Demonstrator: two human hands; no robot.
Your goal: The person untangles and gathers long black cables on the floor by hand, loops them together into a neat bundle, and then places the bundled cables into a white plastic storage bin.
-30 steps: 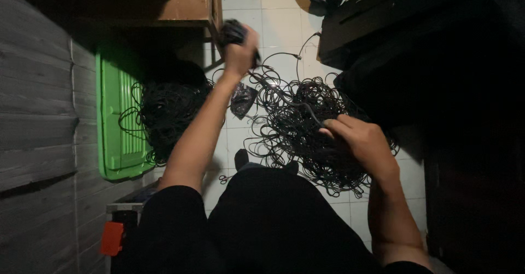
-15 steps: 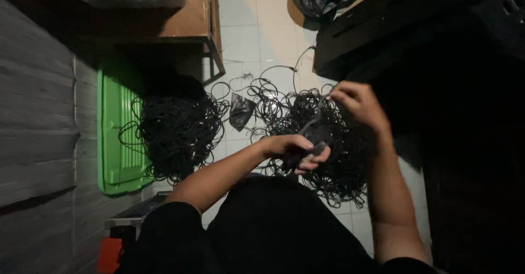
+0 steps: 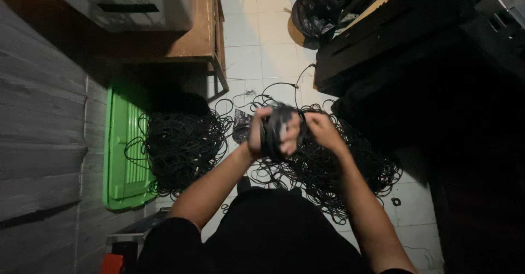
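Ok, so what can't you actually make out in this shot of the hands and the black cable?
Head view only:
- Coiled cable bundle: its ends or plugs are hidden by the left hand and right hand around it.
- Cable pile on the floor: single strands too fine and tangled to trace.
- Right side: too dark to identify.
- Grey box: cut off by the top edge.

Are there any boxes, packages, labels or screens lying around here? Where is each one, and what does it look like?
Pale grey box-like machine: top left, on the brown wooden table; a dark rectangular strip, perhaps a label or slot, on its side.
Small dark plastic bag: on the white tiled floor, beside the left hand; crumpled, glossy.
Green plastic crate lid: flat on the floor at left; no label visible.
No screens show.
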